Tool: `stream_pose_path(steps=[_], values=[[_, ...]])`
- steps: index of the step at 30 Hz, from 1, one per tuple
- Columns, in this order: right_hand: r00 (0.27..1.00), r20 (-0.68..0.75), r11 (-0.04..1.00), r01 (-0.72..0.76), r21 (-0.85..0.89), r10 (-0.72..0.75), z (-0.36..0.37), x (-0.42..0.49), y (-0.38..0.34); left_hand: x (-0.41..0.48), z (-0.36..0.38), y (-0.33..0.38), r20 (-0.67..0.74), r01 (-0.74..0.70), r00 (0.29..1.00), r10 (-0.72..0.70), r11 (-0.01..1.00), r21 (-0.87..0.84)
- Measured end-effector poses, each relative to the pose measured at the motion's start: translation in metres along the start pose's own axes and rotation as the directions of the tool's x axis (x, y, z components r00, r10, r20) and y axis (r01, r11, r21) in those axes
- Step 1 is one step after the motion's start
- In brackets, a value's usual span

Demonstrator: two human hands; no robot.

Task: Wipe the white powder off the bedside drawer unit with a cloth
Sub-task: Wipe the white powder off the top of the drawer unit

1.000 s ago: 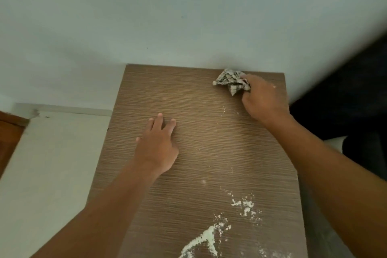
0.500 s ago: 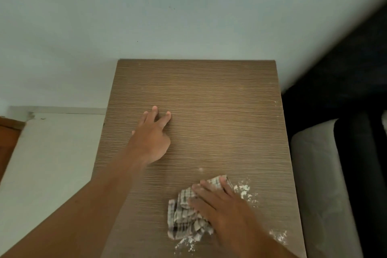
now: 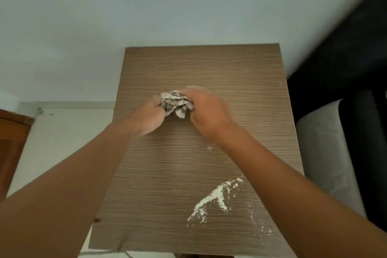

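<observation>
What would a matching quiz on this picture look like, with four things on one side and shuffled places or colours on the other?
Things:
1 cloth
2 powder
3 drawer unit
4 wall

Descriptions:
A brown, wood-grained
B pale, behind the unit
C bunched between the left hand and right hand
D streaked on the near right part of the unit's top

Pairs: 1-C, 2-D, 3-A, 4-B

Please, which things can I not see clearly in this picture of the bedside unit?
Head view only:
- Fingertips of the left hand and right hand: curled into the cloth, also blurred.
- Whether the cloth touches the drawer unit top: both hands hide it.
- The drawers: below the top, out of sight.
- How far the powder spreads right: the right forearm covers it.
</observation>
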State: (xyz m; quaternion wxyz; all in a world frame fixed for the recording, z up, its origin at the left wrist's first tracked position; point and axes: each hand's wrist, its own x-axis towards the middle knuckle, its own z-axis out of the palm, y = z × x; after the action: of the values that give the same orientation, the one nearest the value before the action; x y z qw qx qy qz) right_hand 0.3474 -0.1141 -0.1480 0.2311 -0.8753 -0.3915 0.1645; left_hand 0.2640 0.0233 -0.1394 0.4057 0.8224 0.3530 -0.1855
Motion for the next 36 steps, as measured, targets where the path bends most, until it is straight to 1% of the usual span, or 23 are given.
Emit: stream_pose_path(steps=[2, 4, 5, 7, 9, 11, 13, 14, 16, 18, 20, 22, 24, 26, 28, 31, 33, 36], values=[[0.994, 0.094, 0.991, 0.067, -0.112, -0.057, 0.015, 0.013, -0.004, 0.002, -0.003, -0.001, -0.022, 0.004, 1.0, -0.006, 0.995, -0.095], [0.979, 0.138, 0.962, 0.178, -0.209, -0.151, 0.026, 0.007, -0.005, 0.004, -0.005, -0.002, -0.046, 0.042, 0.998, -0.052, 0.981, -0.19], [0.968, 0.149, 0.947, 0.233, -0.222, -0.203, 0.028, -0.003, -0.005, 0.005, -0.006, -0.004, -0.058, 0.064, 0.995, -0.076, 0.979, -0.194], [0.932, 0.198, 0.918, 0.342, -0.199, -0.304, 0.031, -0.035, -0.004, 0.004, -0.006, -0.008, -0.063, 0.094, 0.992, -0.105, 0.985, -0.148], [0.896, 0.251, 0.896, 0.412, -0.164, -0.366, 0.033, -0.078, -0.001, 0.001, -0.004, -0.013, -0.038, 0.076, 0.996, -0.081, 0.992, -0.104], [0.869, 0.307, 0.883, 0.446, -0.15, -0.387, 0.036, -0.122, 0.008, -0.004, -0.001, -0.018, 0.002, 0.023, 1.0, -0.023, 0.996, -0.086], [0.853, 0.369, 0.885, 0.444, -0.143, -0.368, 0.034, -0.16, 0.015, -0.008, 0.004, -0.018, 0.045, 0.012, 0.999, -0.01, 0.999, -0.043], [0.86, 0.364, 0.896, 0.426, -0.127, -0.357, 0.031, -0.175, 0.018, -0.008, 0.008, -0.018, 0.058, 0.008, 0.998, -0.009, 1.0, 0.015], [0.906, 0.27, 0.933, 0.354, -0.065, -0.325, 0.023, -0.2, 0.022, -0.011, 0.019, -0.015, 0.069, -0.037, 0.997, 0.023, 0.979, 0.202], [0.964, 0.117, 0.971, 0.236, 0.037, -0.239, 0.009, -0.213, 0.024, -0.017, 0.037, -0.009, 0.087, -0.109, 0.993, 0.083, 0.926, 0.36], [0.993, -0.052, 0.989, 0.113, 0.095, -0.108, -0.009, -0.216, 0.024, -0.024, 0.057, 0.002, 0.104, -0.162, 0.986, 0.13, 0.886, 0.434], [0.981, -0.188, 0.993, -0.016, 0.116, 0.037, -0.026, -0.212, 0.029, -0.028, 0.074, 0.013, 0.136, -0.191, 0.98, 0.143, 0.855, 0.481], [0.944, -0.259, 0.971, -0.163, 0.175, 0.205, -0.039, -0.202, 0.04, -0.028, 0.087, 0.026, 0.16, -0.196, 0.978, 0.132, 0.842, 0.503], [0.904, -0.301, 0.949, -0.263, 0.173, 0.305, -0.048, -0.184, 0.056, -0.025, 0.096, 0.039, 0.174, -0.185, 0.979, 0.109, 0.839, 0.511], [0.881, -0.312, 0.934, -0.333, 0.126, 0.356, -0.05, -0.163, 0.075, -0.025, 0.101, 0.045, 0.175, -0.165, 0.981, 0.084, 0.836, 0.524], [0.884, -0.225, 0.912, -0.398, 0.097, 0.409, -0.042, -0.132, 0.101, -0.028, 0.104, 0.046, 0.168, -0.16, 0.983, 0.079, 0.821, 0.547], [0.912, -0.149, 0.923, -0.386, 0.008, 0.383, -0.029, -0.12, 0.111, -0.029, 0.104, 0.045, 0.169, -0.157, 0.982, 0.078, 0.833, 0.53], [0.945, -0.134, 0.944, -0.314, -0.105, 0.299, -0.016, -0.126, 0.111, -0.028, 0.101, 0.047, 0.188, -0.151, 0.98, 0.063, 0.851, 0.503]])
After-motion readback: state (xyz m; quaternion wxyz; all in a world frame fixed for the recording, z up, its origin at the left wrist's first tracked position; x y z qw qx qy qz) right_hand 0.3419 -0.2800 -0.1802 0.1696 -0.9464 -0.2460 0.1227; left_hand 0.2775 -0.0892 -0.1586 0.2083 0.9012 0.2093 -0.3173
